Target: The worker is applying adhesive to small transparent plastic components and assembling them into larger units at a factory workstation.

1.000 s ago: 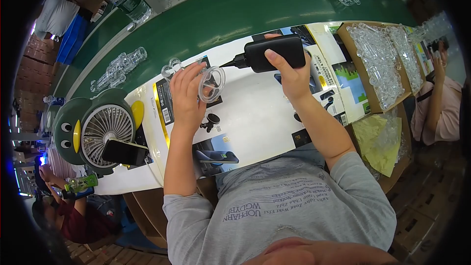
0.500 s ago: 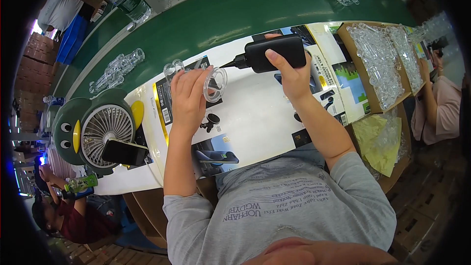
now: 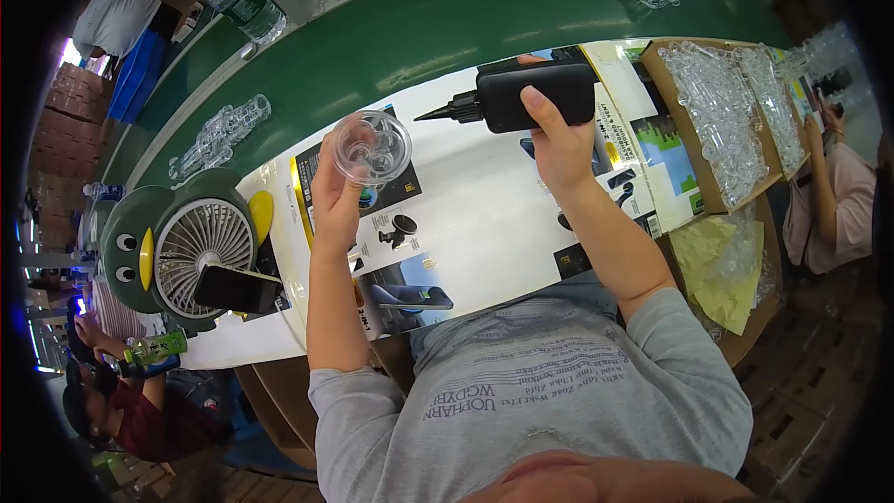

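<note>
My left hand [image 3: 333,200] is closed around a clear plastic piece [image 3: 374,151], its round rim turned up to face me. Smaller rounded shapes show through the rim. In my right hand [image 3: 562,151] a black squeeze bottle [image 3: 503,100] lies on its side, thumb across its face. Its thin tapered nozzle [image 3: 438,112] points left toward the clear piece, a small gap apart from it. Both hands are above a work surface covered with printed cardboard sheets [image 3: 466,214].
A carton [image 3: 672,135] of clear plastic parts stands at the right. Left are a green animal-shaped fan [image 3: 130,224] and a phone [image 3: 223,289]. Clear pieces [image 3: 222,135] rest on the green belt [image 3: 410,33], with a water bottle [image 3: 244,2] farther back. A co-worker [image 3: 843,196] sits right.
My left hand has turned the clear piece so its open rim faces up toward me. The squeeze bottle has shifted slightly right, and its nozzle has come away from the piece.
</note>
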Demonstrator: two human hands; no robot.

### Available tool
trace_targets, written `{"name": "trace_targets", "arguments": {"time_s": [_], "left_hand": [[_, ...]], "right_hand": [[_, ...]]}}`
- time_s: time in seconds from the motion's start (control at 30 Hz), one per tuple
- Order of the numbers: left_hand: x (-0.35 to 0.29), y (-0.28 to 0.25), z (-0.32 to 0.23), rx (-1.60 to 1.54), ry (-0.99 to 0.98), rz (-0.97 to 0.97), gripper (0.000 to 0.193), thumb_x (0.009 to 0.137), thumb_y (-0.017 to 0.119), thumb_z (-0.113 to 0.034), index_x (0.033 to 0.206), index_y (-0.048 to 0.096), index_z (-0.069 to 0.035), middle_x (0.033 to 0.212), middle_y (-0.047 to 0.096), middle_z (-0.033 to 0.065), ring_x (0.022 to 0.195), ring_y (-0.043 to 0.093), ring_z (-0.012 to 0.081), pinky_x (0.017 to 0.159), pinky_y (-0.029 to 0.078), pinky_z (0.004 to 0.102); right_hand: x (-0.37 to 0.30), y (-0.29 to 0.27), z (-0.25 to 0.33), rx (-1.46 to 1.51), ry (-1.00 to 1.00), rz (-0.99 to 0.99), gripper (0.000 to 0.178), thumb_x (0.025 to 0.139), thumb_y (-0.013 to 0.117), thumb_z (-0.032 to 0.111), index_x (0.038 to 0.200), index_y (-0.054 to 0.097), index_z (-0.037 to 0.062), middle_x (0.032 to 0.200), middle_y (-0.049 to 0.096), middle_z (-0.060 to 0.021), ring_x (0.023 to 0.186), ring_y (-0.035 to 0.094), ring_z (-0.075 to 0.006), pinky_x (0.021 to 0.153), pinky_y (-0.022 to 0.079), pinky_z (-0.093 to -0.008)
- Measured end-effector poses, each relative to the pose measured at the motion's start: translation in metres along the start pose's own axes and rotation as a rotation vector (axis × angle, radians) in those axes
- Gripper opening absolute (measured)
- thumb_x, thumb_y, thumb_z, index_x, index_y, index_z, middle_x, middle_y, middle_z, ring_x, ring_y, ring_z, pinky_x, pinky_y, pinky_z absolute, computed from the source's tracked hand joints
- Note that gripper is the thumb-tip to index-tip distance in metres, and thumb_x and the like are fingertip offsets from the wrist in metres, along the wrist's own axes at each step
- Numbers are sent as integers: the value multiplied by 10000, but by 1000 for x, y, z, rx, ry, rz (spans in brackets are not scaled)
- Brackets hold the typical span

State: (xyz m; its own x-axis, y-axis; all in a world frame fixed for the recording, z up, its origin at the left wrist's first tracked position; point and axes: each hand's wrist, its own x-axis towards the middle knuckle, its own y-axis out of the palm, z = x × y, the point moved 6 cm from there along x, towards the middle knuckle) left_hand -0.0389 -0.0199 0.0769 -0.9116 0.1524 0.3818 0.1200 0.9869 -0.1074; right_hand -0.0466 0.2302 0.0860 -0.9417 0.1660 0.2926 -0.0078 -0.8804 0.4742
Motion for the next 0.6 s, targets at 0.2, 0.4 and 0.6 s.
{"name": "trace_targets", "arguments": {"time_s": [0.2, 0.4, 0.6], "left_hand": [[1, -3, 14, -155, -22, 2, 441, 880, 537, -212, 1247, 406, -5, 1122, 542, 118, 1049, 521, 209, 908, 405, 320], [0, -6, 13, -98, -4, -10, 359, 890, 525, -262, 1135, 482, -3, 1092, 571, 109, 1030, 530, 182, 915, 387, 301], [-3, -13, 17, -67, -25, -54, 403, 862, 573, -256, 1159, 500, 8, 1096, 579, 106, 1035, 537, 190, 924, 391, 309]], "right_hand": [[-1, 4, -1, 0, 28, 45, 386, 781, 625, 72, 1133, 475, 24, 1099, 546, -100, 978, 545, -156, 846, 469, -282], [0, 5, -2, -20, 38, 58, 343, 781, 616, 79, 1101, 510, 13, 1067, 557, -93, 925, 572, -146, 782, 500, -272], [0, 5, -4, -43, 54, 87, 348, 772, 619, 76, 1099, 521, 9, 1035, 572, -91, 899, 587, -151, 763, 507, -272]]}}
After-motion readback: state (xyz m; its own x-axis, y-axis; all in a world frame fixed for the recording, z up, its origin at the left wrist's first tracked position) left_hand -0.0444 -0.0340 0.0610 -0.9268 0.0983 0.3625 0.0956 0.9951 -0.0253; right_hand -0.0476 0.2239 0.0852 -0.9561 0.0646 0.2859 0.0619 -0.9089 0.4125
